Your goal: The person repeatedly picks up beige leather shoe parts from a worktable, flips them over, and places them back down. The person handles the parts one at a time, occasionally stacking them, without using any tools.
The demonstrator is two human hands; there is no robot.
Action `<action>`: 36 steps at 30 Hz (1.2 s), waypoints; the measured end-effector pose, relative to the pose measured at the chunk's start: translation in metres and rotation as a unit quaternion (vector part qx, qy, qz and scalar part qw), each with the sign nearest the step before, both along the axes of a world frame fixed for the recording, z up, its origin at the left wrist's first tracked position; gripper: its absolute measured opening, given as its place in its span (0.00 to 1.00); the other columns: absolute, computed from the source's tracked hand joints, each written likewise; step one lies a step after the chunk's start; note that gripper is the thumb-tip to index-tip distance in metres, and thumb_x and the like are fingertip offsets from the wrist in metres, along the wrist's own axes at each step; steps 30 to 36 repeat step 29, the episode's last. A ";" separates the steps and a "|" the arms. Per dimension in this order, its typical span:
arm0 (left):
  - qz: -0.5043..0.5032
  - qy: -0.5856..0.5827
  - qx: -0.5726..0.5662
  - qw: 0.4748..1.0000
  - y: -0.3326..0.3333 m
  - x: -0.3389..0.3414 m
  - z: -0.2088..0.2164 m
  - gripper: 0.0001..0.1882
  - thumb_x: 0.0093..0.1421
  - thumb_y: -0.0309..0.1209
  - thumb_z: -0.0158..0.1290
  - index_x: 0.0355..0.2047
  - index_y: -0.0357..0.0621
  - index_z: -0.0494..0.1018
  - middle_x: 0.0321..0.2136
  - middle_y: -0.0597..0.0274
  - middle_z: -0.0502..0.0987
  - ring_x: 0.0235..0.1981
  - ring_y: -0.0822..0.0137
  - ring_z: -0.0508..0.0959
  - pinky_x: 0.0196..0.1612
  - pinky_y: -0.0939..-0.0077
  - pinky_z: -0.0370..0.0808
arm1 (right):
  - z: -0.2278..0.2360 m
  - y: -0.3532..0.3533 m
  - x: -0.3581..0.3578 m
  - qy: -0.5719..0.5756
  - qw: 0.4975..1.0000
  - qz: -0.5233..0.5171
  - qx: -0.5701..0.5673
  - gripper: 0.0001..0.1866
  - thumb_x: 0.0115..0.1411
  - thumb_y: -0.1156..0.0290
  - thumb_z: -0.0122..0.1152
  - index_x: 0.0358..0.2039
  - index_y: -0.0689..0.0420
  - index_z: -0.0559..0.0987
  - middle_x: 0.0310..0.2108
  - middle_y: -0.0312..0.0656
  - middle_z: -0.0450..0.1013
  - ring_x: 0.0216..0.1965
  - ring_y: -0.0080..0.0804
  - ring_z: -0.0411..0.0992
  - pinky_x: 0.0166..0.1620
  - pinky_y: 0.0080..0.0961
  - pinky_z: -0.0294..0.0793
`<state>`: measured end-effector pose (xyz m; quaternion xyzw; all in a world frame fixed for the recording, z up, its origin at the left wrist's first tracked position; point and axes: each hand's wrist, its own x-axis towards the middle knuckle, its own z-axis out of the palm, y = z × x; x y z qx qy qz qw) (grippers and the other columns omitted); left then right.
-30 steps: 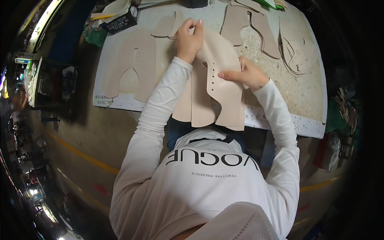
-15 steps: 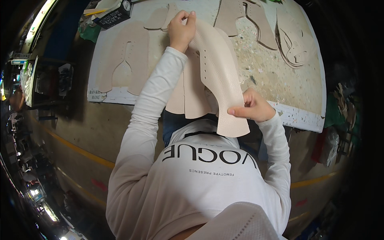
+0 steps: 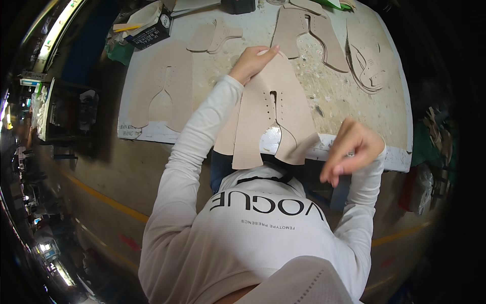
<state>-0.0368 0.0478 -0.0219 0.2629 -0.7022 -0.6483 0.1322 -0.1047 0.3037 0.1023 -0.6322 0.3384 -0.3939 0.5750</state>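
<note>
A beige leather shoe-upper piece (image 3: pixel 255 109), with a central slot, rows of punched holes and two legs, hangs over the near edge of the table. My left hand (image 3: pixel 254 63) pinches it at its far, rounded end. Under its left side shows another beige leather piece (image 3: pixel 228 133). The right leg's edge curls up a little. My right hand (image 3: pixel 354 149) is off the leather, just to its right, with bent, slightly apart fingers and nothing in them.
On the table (image 3: pixel 349 109) lie a similar leather piece (image 3: pixel 174 86) at left, small cut pieces (image 3: pixel 202 38) behind it, stacked uppers (image 3: pixel 291 30) at the back, and curved pieces (image 3: pixel 372 71) at right. A black box (image 3: pixel 149 33) stands at the far left corner.
My right hand has let go of the leather piece's right leg and moved right. The piece, bent and lifted before, now lies flatter. My left hand has come nearer and slightly right.
</note>
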 end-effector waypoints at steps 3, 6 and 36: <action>-0.128 0.022 0.091 0.987 -0.006 0.008 0.013 0.16 0.61 0.38 0.51 0.44 0.40 0.76 0.36 0.61 0.78 0.36 0.74 0.75 0.42 0.81 0.71 | 0.000 -0.018 -0.012 0.075 0.961 -0.249 0.090 0.10 0.60 0.71 0.54 0.34 0.64 0.81 0.23 0.41 0.78 0.25 0.19 0.75 0.30 0.14 0.72; -0.190 0.097 0.112 0.971 -0.007 0.012 0.018 0.14 0.62 0.35 0.49 0.45 0.41 0.75 0.39 0.62 0.77 0.39 0.75 0.75 0.44 0.82 0.71 | -0.031 -0.069 -0.034 0.146 0.881 -0.445 -0.063 0.12 0.61 0.67 0.55 0.37 0.62 0.81 0.28 0.41 0.78 0.29 0.20 0.75 0.33 0.15 0.72; -0.178 0.095 0.039 0.979 0.043 0.061 0.034 0.26 0.52 0.35 0.62 0.49 0.36 0.70 0.39 0.59 0.77 0.40 0.72 0.75 0.46 0.78 0.71 | -0.083 -0.103 -0.023 0.268 0.701 -0.651 -0.115 0.15 0.56 0.59 0.60 0.28 0.59 0.83 0.13 0.45 0.72 0.12 0.30 0.67 0.19 0.25 0.63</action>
